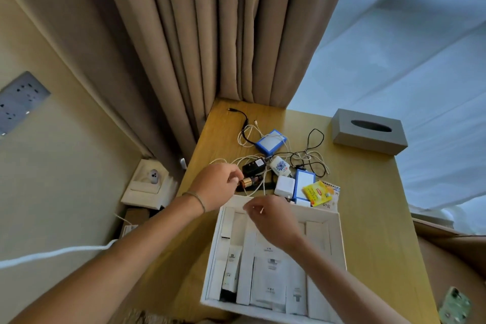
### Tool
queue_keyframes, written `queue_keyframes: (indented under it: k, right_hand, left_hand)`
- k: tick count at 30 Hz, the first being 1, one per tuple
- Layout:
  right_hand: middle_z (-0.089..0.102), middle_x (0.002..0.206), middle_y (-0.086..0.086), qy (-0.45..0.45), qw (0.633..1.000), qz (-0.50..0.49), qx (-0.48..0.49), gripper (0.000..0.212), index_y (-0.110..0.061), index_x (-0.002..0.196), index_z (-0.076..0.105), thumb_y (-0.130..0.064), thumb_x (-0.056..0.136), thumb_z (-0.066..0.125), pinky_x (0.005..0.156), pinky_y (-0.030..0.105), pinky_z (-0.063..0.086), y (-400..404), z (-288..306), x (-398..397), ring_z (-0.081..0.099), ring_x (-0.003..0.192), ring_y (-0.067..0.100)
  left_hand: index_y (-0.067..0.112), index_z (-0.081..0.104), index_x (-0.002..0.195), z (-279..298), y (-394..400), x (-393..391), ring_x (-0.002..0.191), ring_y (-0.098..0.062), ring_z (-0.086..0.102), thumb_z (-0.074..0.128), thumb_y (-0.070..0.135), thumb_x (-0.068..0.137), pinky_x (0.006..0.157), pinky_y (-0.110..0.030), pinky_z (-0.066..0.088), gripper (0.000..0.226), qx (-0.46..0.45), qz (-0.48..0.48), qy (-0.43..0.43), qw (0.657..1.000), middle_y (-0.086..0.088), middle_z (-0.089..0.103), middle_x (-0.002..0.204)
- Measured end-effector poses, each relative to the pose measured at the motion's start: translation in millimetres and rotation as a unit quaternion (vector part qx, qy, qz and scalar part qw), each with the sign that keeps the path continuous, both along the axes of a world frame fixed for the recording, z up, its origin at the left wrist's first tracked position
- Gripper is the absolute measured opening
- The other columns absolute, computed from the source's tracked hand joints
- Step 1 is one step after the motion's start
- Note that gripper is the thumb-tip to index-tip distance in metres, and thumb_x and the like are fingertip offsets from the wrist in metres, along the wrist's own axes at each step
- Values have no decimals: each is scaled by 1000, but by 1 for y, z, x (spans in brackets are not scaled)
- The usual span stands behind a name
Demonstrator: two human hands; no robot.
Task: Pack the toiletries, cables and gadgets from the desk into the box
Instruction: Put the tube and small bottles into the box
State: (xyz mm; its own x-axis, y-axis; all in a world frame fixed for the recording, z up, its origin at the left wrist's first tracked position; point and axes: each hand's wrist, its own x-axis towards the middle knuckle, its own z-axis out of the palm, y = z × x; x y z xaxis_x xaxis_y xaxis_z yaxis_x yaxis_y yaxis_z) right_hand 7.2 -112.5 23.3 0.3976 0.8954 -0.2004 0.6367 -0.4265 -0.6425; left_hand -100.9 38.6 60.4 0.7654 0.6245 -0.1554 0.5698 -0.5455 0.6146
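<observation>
Box, white and open, sits lower centre on the desk, sachets inside. Left hand at mid-frame has fingers curled, pinching a white cable beside a battery. Right hand over the box's far edge pinches a cotton swab. Chargers and black cables lie behind the box.

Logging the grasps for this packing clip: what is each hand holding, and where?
Left hand pinches the battery at its near end. Right hand pinches a thin small stick, likely a cotton swab, mid-length.
</observation>
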Motion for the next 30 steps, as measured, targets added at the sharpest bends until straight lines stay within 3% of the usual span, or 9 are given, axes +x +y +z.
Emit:
queue_keyframes:
  k: [3,8,11,14,19,22,25,30]
  right_hand:
    - [71,83,-18,16,995,-88,44,23,-28,96,79,-19,92,59,64,13,45,17,28,34,63,74,-4]
    - [75,91,-4,43,985,-169,-12,26,-24,99,79,-17,94,55,55,26,52,32,22,81,62,62,8]
    - [75,101,4,20,982,-171,-72,26,-23,101,78,-16,94,53,70,38,60,32,3,102,68,78,22]
    - [76,106,5,-15,982,-139,-127,29,-26,100,77,-15,92,52,73,38,60,29,-14,115,70,88,22]
    - [71,118,4,-75,972,-24,-221,26,-37,109,73,-22,92,61,58,24,46,34,-37,123,64,90,19]
    - [69,116,4,-97,963,40,-247,28,-37,114,71,-23,92,64,67,28,52,40,-45,124,65,96,24]
    - [66,118,5,-138,949,84,-272,30,-32,119,69,-20,92,63,78,35,59,47,-51,122,65,103,26]
    - [68,110,8,-185,934,129,-278,26,-21,117,67,-22,92,63,72,35,52,62,-55,121,65,98,28]
  left_hand:
    - [23,71,104,-8,16,29,91,-14,65,50,17,95,78,-31,56,24,4,-30,46,998,3,70,98]
    - [28,70,98,-44,32,63,85,-15,64,49,18,96,78,-35,57,23,20,-88,140,986,2,70,99]
    - [27,68,108,-68,39,78,95,-23,64,51,18,95,80,-34,54,23,60,-143,185,971,-3,69,111]
    - [23,65,114,-87,43,90,96,-28,64,50,16,95,80,-38,55,25,106,-197,223,949,-6,68,111]
    - [18,59,113,-104,45,110,98,-32,65,57,18,94,70,-35,45,19,173,-258,265,913,-9,67,110]
    - [17,55,115,-110,43,116,102,-33,66,60,21,92,67,-35,40,24,208,-289,281,891,-11,68,111]
    - [18,54,115,-112,42,118,100,-33,66,62,19,88,66,-36,39,27,208,-283,272,896,-10,68,109]
    - [18,56,113,-110,46,117,96,-32,65,58,15,88,66,-35,44,25,132,-213,219,943,-12,68,107]
